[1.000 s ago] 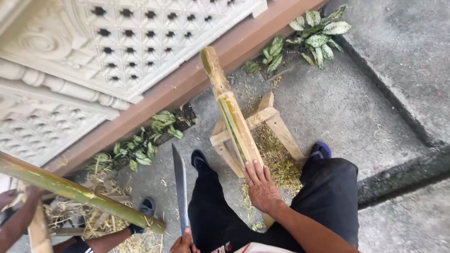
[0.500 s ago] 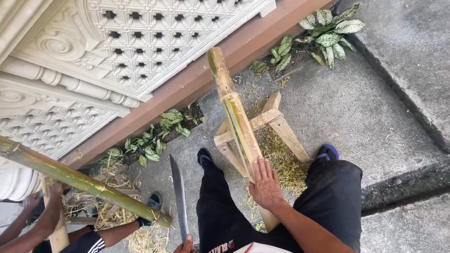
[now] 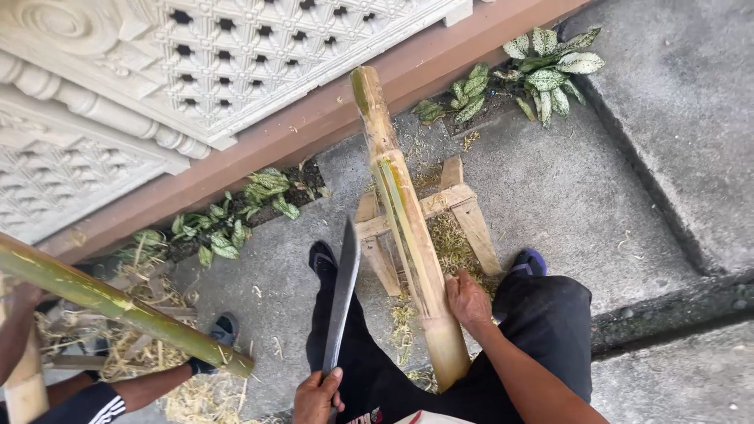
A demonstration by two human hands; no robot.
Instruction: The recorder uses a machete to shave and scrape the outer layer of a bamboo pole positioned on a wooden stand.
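Observation:
A pale, partly stripped bamboo pole (image 3: 408, 228) lies across a small wooden sawhorse (image 3: 463, 208), running from my lap up toward the wall. My right hand (image 3: 467, 302) rests on its lower part and grips it from the side. My left hand (image 3: 316, 395) is closed around the handle of a long dark machete (image 3: 342, 298). The blade points away from me, just left of the bamboo and apart from it. My legs in black trousers straddle the sawhorse.
At the left, another person's hands hold a green bamboo pole (image 3: 118, 306) over a pile of shavings (image 3: 133, 353). A carved white wall panel (image 3: 196, 71) and brown ledge (image 3: 314, 118) run behind. Leafy plants (image 3: 546, 67) grow along the ledge. A concrete step edge (image 3: 675, 306) lies at the right.
The machete blade has swung to the right, closer to the bamboo on the sawhorse. My right hand stays on the bamboo. The other person's green pole has shifted slightly.

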